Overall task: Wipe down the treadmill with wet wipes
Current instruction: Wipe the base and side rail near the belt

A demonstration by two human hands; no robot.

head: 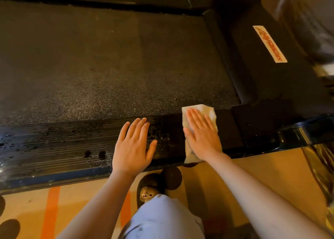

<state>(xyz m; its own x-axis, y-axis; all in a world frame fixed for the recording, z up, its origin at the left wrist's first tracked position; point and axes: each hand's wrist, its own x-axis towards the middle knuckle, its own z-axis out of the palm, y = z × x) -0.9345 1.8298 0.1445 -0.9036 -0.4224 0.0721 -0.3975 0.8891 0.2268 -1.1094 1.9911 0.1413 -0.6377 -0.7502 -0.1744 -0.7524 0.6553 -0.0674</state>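
Observation:
The black treadmill lies across the view, its textured belt above and its ribbed side rail nearest me, wet with droplets. A white wet wipe is spread flat on the rail's right part. My right hand presses flat on the wipe with fingers extended, pinning it to the rail. My left hand rests flat on the bare rail just left of the wipe, fingers spread, holding nothing.
The motor cover with a white label sits at the right end. Below the rail is a tan floor with orange stripes. My knee in light trousers and a slipper with a bear face are beneath me.

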